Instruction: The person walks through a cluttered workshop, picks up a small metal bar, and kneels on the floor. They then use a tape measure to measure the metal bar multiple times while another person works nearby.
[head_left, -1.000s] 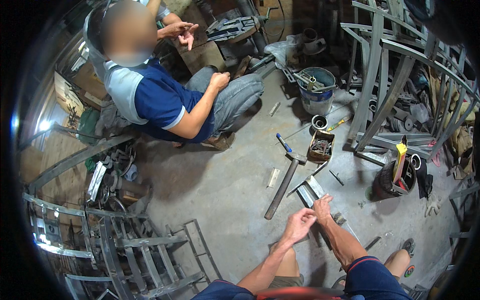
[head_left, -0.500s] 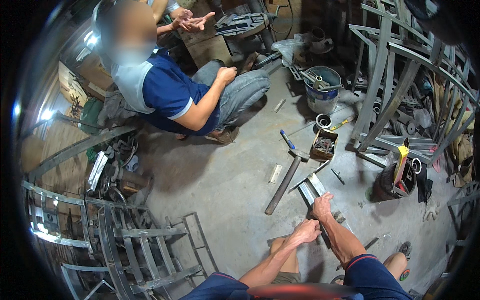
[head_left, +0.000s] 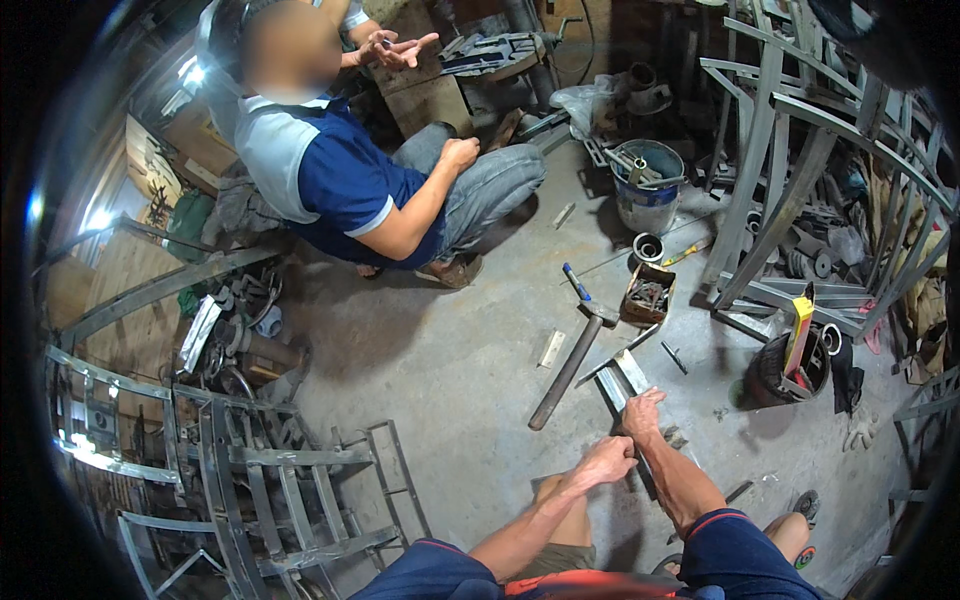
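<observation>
My right hand (head_left: 643, 412) curls over a grey metal bar (head_left: 612, 388) that lies on the floor, beside a second, paler flat bar (head_left: 631, 371). Just nearer to me, my left hand (head_left: 608, 460) is closed close to the bar's near end; whatever its fingers hold is hidden. To the left of the bars lies a hammer (head_left: 566, 374) with a long dark handle. A thin dark rod (head_left: 620, 352) crosses near the far end of the bars. Farther off, a blue pen-like tool (head_left: 576, 281) rests by the hammer head.
A box of small metal parts (head_left: 648, 294) and a bucket of tools (head_left: 648, 190) stand beyond. At right is a dark container (head_left: 775, 375). Welded metal frames (head_left: 300, 500) fill the left, others (head_left: 770, 150) the right. A co-worker (head_left: 360, 190) crouches far left; another person's hands (head_left: 400, 48) show behind.
My left hand has shifted very slightly left. My right hand stays on the bar. The whole view has tilted a little.
</observation>
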